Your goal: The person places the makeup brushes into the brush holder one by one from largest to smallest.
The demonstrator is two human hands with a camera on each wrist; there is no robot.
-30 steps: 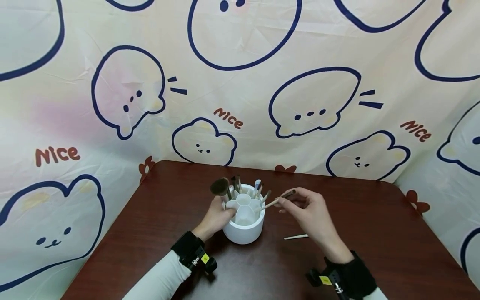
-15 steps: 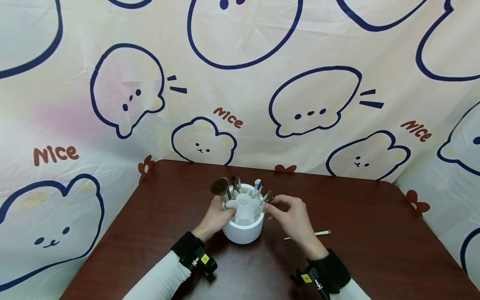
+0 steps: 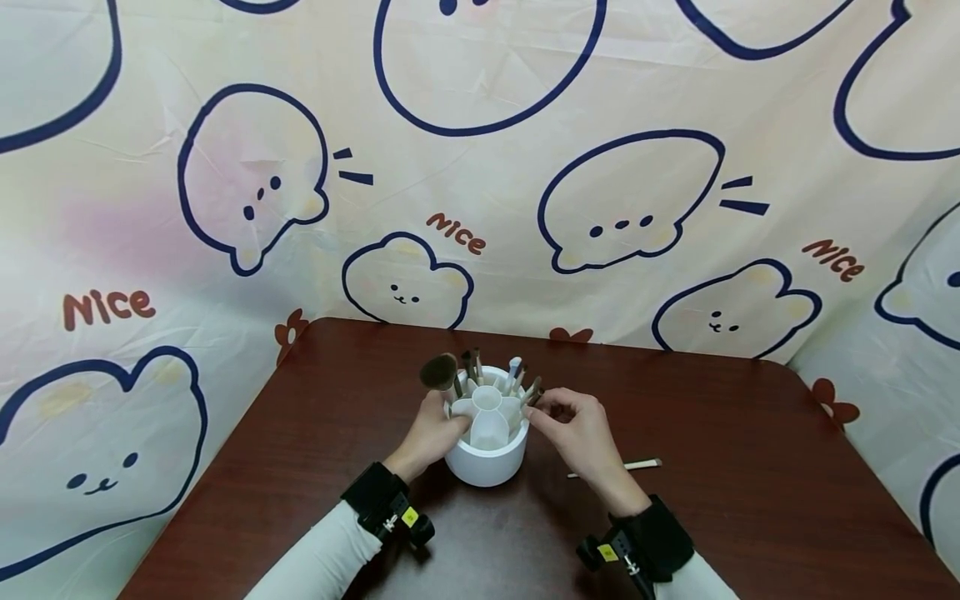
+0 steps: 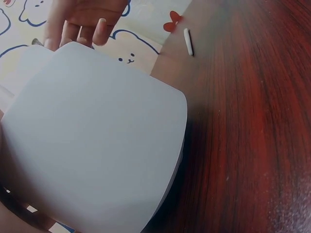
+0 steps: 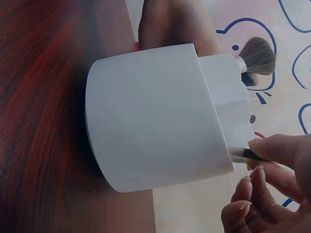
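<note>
A white round makeup brush holder (image 3: 486,471) with an inner divider stands on the table, several makeup brushes upright or leaning in it. My left hand (image 3: 427,435) grips its left side, thumb over the rim. A large fluffy brush (image 3: 438,372) rises beside that hand. On the holder's right side, my right hand (image 3: 581,433) pinches a makeup brush (image 5: 238,152) between thumb and index finger. In the right wrist view, that brush's pale lower part passes inside the rim; the fingers hide much of the rest. The holder's wall (image 4: 97,126) fills much of the left wrist view.
Another slim brush (image 3: 645,463) lies on the dark wooden table (image 3: 750,500), to the right of the holder and partly behind my right hand. A cloth printed with cartoon bears (image 3: 465,183) hangs behind the table and along its sides.
My right hand has moved left to the holder, bringing the brush from outside the rim down into its right side. The lying brush shows more now. My left hand keeps its place.
</note>
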